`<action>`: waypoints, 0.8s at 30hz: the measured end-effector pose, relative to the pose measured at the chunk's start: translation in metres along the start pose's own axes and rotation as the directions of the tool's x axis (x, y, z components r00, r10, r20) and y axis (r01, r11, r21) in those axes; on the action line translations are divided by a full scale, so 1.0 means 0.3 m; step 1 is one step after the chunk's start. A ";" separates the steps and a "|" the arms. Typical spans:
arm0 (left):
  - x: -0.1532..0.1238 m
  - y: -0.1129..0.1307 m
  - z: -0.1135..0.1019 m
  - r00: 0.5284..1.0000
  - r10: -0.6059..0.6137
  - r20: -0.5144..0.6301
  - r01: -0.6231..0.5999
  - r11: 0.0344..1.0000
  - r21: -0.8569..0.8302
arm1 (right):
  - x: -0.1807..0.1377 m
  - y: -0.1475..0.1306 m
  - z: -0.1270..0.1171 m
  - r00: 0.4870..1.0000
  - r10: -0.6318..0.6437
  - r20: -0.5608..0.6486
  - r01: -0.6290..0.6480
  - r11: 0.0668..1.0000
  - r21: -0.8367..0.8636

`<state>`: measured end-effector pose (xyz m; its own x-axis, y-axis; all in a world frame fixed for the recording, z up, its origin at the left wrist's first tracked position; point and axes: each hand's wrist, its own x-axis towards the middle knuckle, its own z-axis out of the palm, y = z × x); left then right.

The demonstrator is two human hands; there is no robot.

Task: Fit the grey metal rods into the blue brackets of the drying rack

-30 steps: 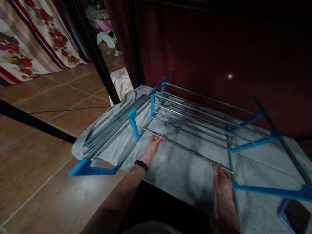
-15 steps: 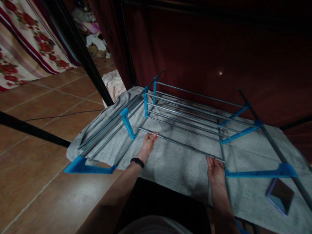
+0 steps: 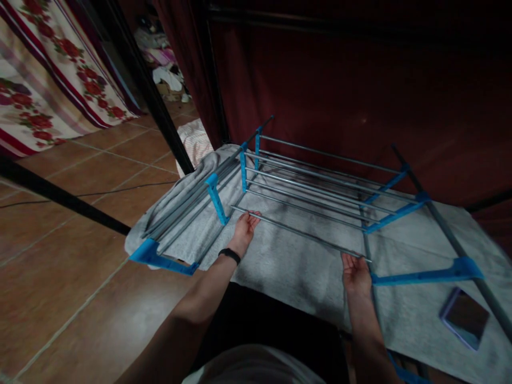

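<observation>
A thin grey metal rod (image 3: 300, 231) lies across both my hands. My left hand (image 3: 245, 229) pinches it near its left end, and my right hand (image 3: 356, 273) grips it close to its right end. Behind the rod is a rack (image 3: 308, 184) with blue plastic brackets and several parallel rods fitted between its two sides. The rod's left end is beside an upright blue bracket (image 3: 217, 199); its right end is above a long blue bracket (image 3: 424, 274). I cannot tell whether either end touches a bracket.
Several loose grey rods (image 3: 188, 193) lie along the left side of the grey cloth (image 3: 288, 277). A phone (image 3: 466, 317) rests at the right. A black post (image 3: 160, 101) stands at the left, over the tiled floor (image 3: 80, 256). A dark red curtain (image 3: 320, 85) hangs behind.
The view has shifted slightly, so the scene sits a little to the right at the left side. Both hands keep hold of the rod, with little visible movement against the rack.
</observation>
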<state>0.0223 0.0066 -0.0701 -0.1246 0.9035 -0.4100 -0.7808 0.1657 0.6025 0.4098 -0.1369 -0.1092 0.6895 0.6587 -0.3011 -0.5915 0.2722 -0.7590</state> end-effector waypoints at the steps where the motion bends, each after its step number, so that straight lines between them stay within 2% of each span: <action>1: 0.003 0.011 0.003 1.000 0.012 -0.017 -0.012 1.000 0.000 | 0.005 0.000 -0.001 1.000 0.007 -0.009 -0.007 1.000 0.004; 7: 0.013 0.082 0.002 0.987 0.105 -0.118 -0.105 0.994 0.006 | 0.029 0.003 -0.001 0.997 0.037 -0.061 -0.036 0.999 0.025; 13: 0.013 0.098 0.006 0.972 0.152 -0.179 -0.146 0.988 0.046 | 0.010 0.002 0.015 1.000 -0.017 0.005 0.017 0.998 0.060; 20: 0.016 0.094 0.020 0.974 0.168 -0.149 -0.154 0.983 0.103 | -0.016 -0.013 0.060 0.999 -0.020 -0.038 0.025 0.993 0.114; 24: 0.035 0.096 0.012 0.966 0.244 -0.087 -0.225 0.956 0.187 | -0.016 -0.015 0.074 0.998 -0.027 -0.052 0.033 0.992 0.121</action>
<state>0.0008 0.0222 -0.0545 -0.3644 0.8786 -0.3087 -0.6038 0.0295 0.7966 0.3999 -0.1256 -0.0915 0.7262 0.6135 -0.3101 -0.6145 0.3771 -0.6930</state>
